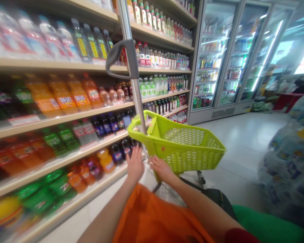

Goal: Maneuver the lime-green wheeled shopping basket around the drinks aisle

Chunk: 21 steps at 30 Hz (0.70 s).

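- The lime-green perforated plastic cart (164,143) stretches forward and right of you.
- Your right hand (162,168), nearer, is half-open beside its rear, seemingly holding nothing.
- Your left hand (136,165) is open, empty, left of the cart.

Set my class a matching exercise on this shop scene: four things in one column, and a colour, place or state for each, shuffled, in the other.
Column 1
1. Shopping cart
2. Grey handle
3. Glass-door refrigerators
4. Left hand

Column 2
A. Past the far end of the drink shelves
B. Open, fingers extended, nothing held
C. Lime green, with a perforated basket
D. Mounted on the upright metal pole

Right pairs: 1-C; 2-D; 3-A; 4-B
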Available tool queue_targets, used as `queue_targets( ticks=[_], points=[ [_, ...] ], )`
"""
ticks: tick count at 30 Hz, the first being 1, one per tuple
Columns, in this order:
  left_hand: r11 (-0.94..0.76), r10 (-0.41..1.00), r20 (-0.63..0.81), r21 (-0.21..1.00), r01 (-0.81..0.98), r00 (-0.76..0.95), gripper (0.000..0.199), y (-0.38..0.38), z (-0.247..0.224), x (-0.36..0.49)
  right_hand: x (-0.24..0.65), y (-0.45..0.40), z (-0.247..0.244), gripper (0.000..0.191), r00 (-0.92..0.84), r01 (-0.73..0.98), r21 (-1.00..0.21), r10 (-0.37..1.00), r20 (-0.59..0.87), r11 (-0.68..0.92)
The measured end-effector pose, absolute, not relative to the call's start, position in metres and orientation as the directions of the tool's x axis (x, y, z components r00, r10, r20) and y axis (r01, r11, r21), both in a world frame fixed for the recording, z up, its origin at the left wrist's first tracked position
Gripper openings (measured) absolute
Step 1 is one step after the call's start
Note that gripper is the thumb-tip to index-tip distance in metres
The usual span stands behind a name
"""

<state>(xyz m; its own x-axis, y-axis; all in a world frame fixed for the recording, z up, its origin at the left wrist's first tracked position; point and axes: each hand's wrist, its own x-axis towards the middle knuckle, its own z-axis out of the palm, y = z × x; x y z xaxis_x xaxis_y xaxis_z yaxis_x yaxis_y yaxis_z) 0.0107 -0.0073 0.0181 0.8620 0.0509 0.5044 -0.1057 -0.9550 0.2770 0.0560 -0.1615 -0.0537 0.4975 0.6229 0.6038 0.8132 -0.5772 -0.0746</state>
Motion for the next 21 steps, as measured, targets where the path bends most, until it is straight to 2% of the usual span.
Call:
queue_targets(
  ticks=[1, 3, 5, 6, 8, 10, 11, 14, 17, 19, 21],
  points=[
    [-0.877, 0.121, 0.441, 0.467, -0.112, 0.889, 0.057, -0.011, 0.010, 0.010, 0.051, -0.164, -0.062, 0.039, 0.535, 0.801, -0.135, 0.597, 0.598, -0.583],
    [-0.579, 0.253, 0.235, 0.814, -0.048, 0.939, 0.048, -0.021, -0.002, 0.011, 0.041, -0.168, -0.066, 0.044, 0.598, 0.776, -0.284, 0.511, 0.618, -0.564],
    [-0.230, 0.263, 0.002, 0.971, 0.061, 0.965, 0.039, -0.035, -0.006, 0.013, 0.034, -0.173, -0.056, 0.049, 0.639, 0.753, -0.422, 0.408, 0.652, -0.505],
    [-0.068, 0.212, -0.101, 0.991, 0.118, 0.972, 0.038, -0.044, -0.006, 0.013, 0.032, -0.175, -0.048, 0.051, 0.652, 0.743, -0.468, 0.360, 0.667, -0.478],
    [0.227, 0.041, -0.243, 0.947, 0.228, 0.969, 0.039, -0.060, -0.002, 0.013, 0.030, -0.178, -0.034, 0.051, 0.666, 0.722, -0.508, 0.270, 0.696, -0.470],
    [0.498, -0.114, -0.297, 0.809, 0.313, 0.948, 0.037, -0.072, 0.004, 0.011, 0.028, -0.180, -0.028, 0.047, 0.654, 0.700, -0.479, 0.207, 0.727, -0.529],
    [0.574, -0.151, -0.289, 0.753, 0.322, 0.945, 0.037, -0.076, 0.006, 0.010, 0.028, -0.181, -0.029, 0.045, 0.638, 0.697, -0.436, 0.215, 0.739, -0.569],
    [0.613, -0.248, -0.290, 0.692, 0.381, 0.924, 0.046, -0.073, 0.014, 0.008, 0.028, -0.183, -0.040, 0.050, 0.574, 0.728, -0.236, 0.383, 0.724, -0.644],
    [0.454, -0.326, -0.413, 0.720, 0.525, 0.850, 0.053, -0.057, 0.025, 0.011, 0.038, -0.184, -0.044, 0.047, 0.486, 0.792, -0.057, 0.572, 0.661, -0.607],
    [0.428, -0.296, -0.413, 0.748, 0.506, 0.861, 0.048, -0.045, 0.037, 0.020, 0.051, -0.179, -0.034, 0.042, 0.407, 0.826, 0.027, 0.629, 0.662, -0.563],
    [0.505, -0.194, -0.311, 0.781, 0.367, 0.930, 0.042, -0.036, 0.049, 0.032, 0.067, -0.167, -0.016, 0.041, 0.343, 0.836, 0.076, 0.625, 0.701, -0.544]
  ],
)
